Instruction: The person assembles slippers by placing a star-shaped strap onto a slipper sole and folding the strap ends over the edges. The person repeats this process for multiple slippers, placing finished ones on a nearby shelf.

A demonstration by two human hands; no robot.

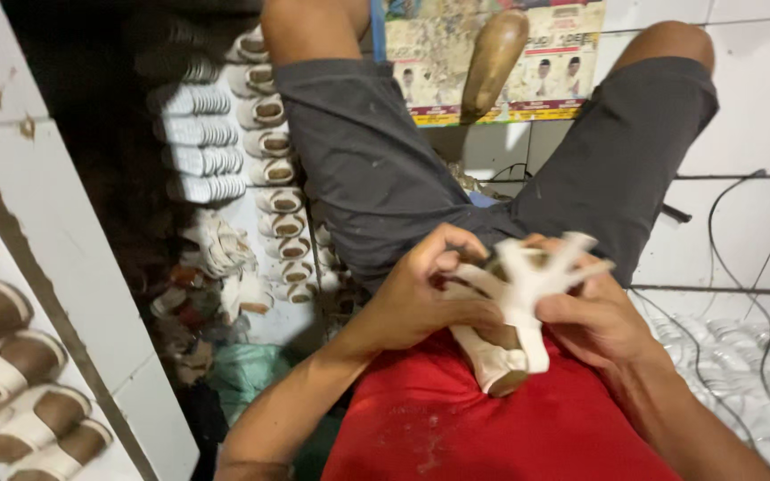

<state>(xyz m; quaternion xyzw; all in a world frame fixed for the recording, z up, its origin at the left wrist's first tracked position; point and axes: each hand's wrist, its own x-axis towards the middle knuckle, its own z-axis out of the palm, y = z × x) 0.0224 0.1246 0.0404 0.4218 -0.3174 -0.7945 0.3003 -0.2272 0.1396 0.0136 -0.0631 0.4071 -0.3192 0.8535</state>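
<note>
Centre frame, the left hand point(421, 298) and right hand point(594, 316) are clamping together on a white strappy sandal upper point(528, 281) over a tan shoe last point(496, 361); uneven pulling risks skewing the straps.

Seen from above, the left hand point(421, 289) and right hand point(594, 316) together grip a white strappy sandal upper point(528, 276) fitted over a tan shoe last point(496, 361), held above a red shirt point(492, 428) and grey shorts point(385, 169). Rows of finished white sandals point(269, 169) line the floor at left; another wooden last point(492, 58) rests by a poster point(545, 71).
</note>
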